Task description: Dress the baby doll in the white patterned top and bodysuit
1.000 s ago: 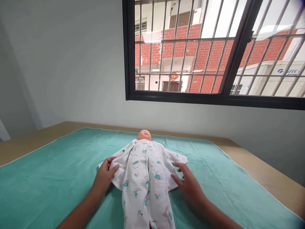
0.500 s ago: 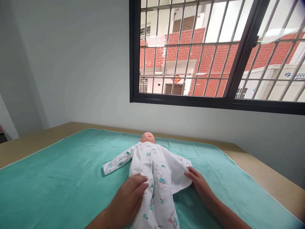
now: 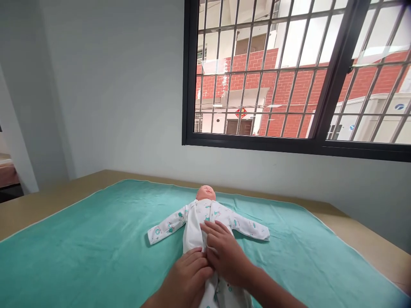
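Observation:
A baby doll (image 3: pixel 206 193) lies face up, dressed in a white romper with a teal print. Both sleeves (image 3: pixel 168 227) are spread out to the sides. At the romper's front, a plain white flap (image 3: pixel 193 226) shows along the left side of the chest. My left hand (image 3: pixel 189 273) is closed at the belly, its fingers bent on the romper cloth; the fingertips are partly hidden. Just above and to the right, my right hand (image 3: pixel 224 248) rests on the chest with its fingers stretched out over the cloth. The two hands touch or overlap.
A teal cloth (image 3: pixel 105 239) is spread beneath the doll on a tan table (image 3: pixel 73 189). Behind it stands a pale wall (image 3: pixel 128 107) with a barred, dark-framed window (image 3: pixel 250 143). Past the wall's left end, a pinkish item (image 3: pixel 8 173) shows.
My right hand has moved left from the outstretched flap onto the chest, and that flap no longer sticks out. The right sleeve is now uncovered. The view has shifted slightly.

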Motion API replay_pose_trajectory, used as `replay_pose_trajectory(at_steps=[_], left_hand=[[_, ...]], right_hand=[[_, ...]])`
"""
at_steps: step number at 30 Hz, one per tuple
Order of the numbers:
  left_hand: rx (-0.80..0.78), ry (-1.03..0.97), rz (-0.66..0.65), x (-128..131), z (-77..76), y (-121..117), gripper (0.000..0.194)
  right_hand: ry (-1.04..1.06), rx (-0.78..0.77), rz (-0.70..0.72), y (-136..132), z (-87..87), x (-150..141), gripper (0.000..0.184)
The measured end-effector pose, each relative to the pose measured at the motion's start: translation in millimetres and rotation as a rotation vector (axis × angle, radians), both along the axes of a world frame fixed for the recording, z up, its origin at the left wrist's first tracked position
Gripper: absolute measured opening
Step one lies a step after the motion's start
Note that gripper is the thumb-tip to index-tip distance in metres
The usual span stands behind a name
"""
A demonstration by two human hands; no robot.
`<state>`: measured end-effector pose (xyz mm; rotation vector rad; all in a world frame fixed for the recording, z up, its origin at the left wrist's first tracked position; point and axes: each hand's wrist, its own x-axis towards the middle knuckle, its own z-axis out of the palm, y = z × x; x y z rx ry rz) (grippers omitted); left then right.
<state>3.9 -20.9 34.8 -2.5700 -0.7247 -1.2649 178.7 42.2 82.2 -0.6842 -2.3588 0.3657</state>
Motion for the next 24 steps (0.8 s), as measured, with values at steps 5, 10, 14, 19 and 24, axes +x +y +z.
replay_pose_trajectory(at_steps=[5,10,14,19,24], left_hand=[[-0.015,-0.172,0.211,-12,-9.9,-1,0.045],[-0.443,-0.579,0.438,-23,-8.5,14,0.032],[-0.921,-0.753,0.394,-24,1.3,27,0.042],[-0.942,-0.785,0.362,-19,12.6,33,0.036],[-0.781,-0.672,0.231,5,55.9,27,0.021]], right_hand=[[-0.008,-0.007,-0.034,-5,-15.1,4,0.012],[0.329,-0.367,-0.008,2,-13.5,9,0.023],[0.690,-0.670,-0.016,9,-17.1,10,0.039],[0.841,-0.802,0.064,14,-17.7,12,0.035],[0.944,-0.884,0.150,20,-20.8,14,0.035]])
